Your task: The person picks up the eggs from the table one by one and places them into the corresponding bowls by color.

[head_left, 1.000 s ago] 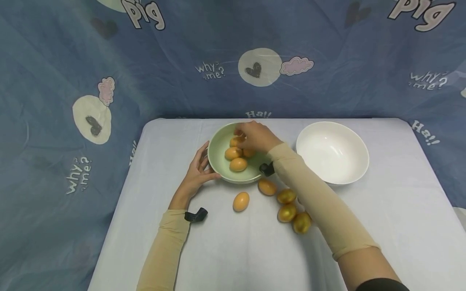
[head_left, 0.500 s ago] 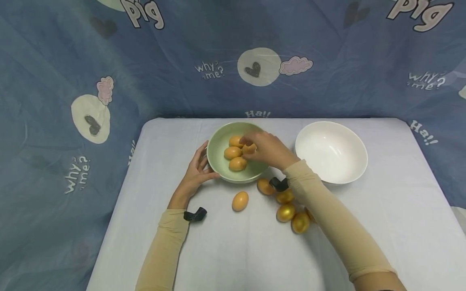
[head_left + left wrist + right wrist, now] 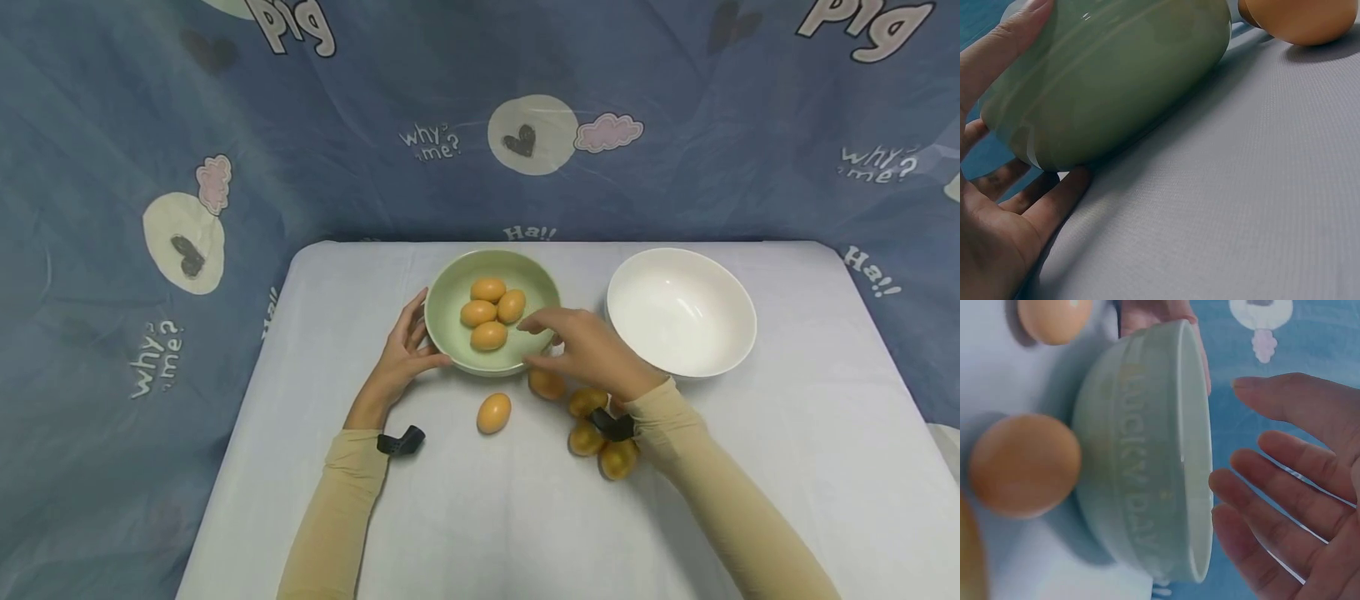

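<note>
I have the left hand (image 3: 397, 358) at the left side of the green bowl (image 3: 442, 321), thumb and fingers spread apart against its wall; from the left wrist I see the thumb high on the side and the fingertips down by the base. The right hand (image 3: 581, 346) hangs at the right, near part of the rim with thumb and fingers apart and nothing between them. I can't tell whether any of its fingertips touch the rim.

Four orange eggs (image 3: 477, 313) lie together inside the green bowl, just to the left of the right fingers. One loose egg (image 3: 493, 413) sits on the cloth (image 3: 450, 517), between the two hands and nearer me than the left thumb. Another egg (image 3: 546, 387) is just below the right thumb, beside the bowl. Three gold eggs (image 3: 588, 439) cluster under the right wrist, nearer me than those fingers; part of one more egg shows there, mostly hidden. The white bowl (image 3: 681, 308) stands to the right of the right fingers, beyond the knuckles.
</note>
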Demonstrator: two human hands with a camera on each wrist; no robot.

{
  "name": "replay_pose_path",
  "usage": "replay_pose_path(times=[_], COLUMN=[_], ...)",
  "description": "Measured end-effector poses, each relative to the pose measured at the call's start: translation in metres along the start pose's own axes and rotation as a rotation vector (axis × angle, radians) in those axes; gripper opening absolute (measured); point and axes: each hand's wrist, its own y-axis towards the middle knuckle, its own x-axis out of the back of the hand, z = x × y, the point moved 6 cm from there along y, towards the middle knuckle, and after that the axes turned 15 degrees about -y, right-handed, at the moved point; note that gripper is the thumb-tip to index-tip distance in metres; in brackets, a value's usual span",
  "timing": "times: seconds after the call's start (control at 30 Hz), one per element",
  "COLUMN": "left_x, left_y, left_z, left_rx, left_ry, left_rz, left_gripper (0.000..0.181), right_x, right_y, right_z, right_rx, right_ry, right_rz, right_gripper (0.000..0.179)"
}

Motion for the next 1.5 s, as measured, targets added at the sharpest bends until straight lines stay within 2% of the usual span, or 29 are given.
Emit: replay_pose_path(times=[0.13,0.23,0.4,0.57,0.8,1.1,1.23,1.5], left_x=[-0.001,-0.001,-0.002,-0.002,-0.001,0.002,-0.001,-0.001], left_y=[0.0,0.0,-0.001,-0.001,-0.001,0.001,0.0,0.0], left_z=[-0.001,-0.001,-0.001,-0.001,-0.001,0.002,-0.001,0.0], left_rx=[0.006,0.008,0.007,0.006,0.005,0.0,0.003,-0.001], left_ry=[0.001,-0.001,0.0,-0.001,0.002,0.003,0.008,0.003], left_rz=[-0.003,-0.004,-0.002,-0.001,0.002,-0.002,0.0,0.003], left_gripper=[0.113,0.113,0.113,0.113,0.113,0.113,0.113,0.113], right_x=[-0.003,-0.006,-0.009,-0.018,-0.035,-0.048,-0.052,-0.057], right_y=[-0.018,-0.029,-0.039,-0.046,-0.049,-0.044,-0.042,-0.039], right_z=[-0.005,-0.007,-0.01,-0.015,-0.025,-0.03,-0.03,-0.031], right_rx=[-0.025,-0.029,-0.022,-0.049,-0.069,-0.082,-0.068,-0.095], right_ry=[0.039,0.022,-0.013,-0.038,-0.077,-0.055,-0.032,-0.008], right_rz=[0.014,0.009,-0.015,0.01,0.036,0.11,0.102,0.098], right_gripper=[0.04,0.04,0.039,0.038,0.038,0.046,0.05,0.05])
